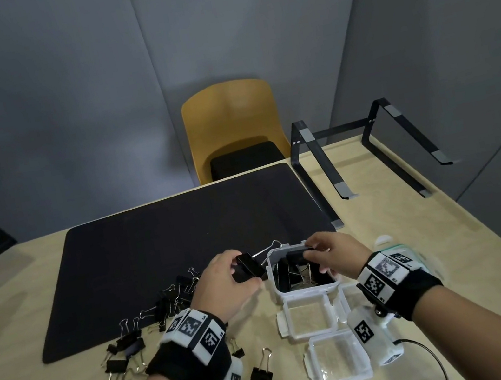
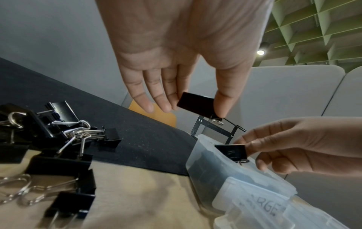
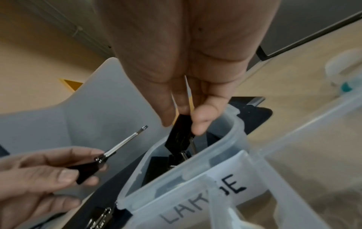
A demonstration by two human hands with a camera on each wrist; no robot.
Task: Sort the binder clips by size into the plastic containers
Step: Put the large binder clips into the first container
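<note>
Step in hand: large clips being loaded. One large binder clip is pinched by the right hand over the container labelled LARGE, already part-filled; a second large clip is gripped by the left hand just beside its rim. Next move, as judged: the right clip is to be released inside, the left one brought over the opening.

Both forearms reach forward, each wrist wrapped in a black band. The left hand is raised, thumb and fingertips pinching a large black metal binder clip. Just beside it, the right hand points downward, pinching another black binder clip between thumb and fingers.
</note>
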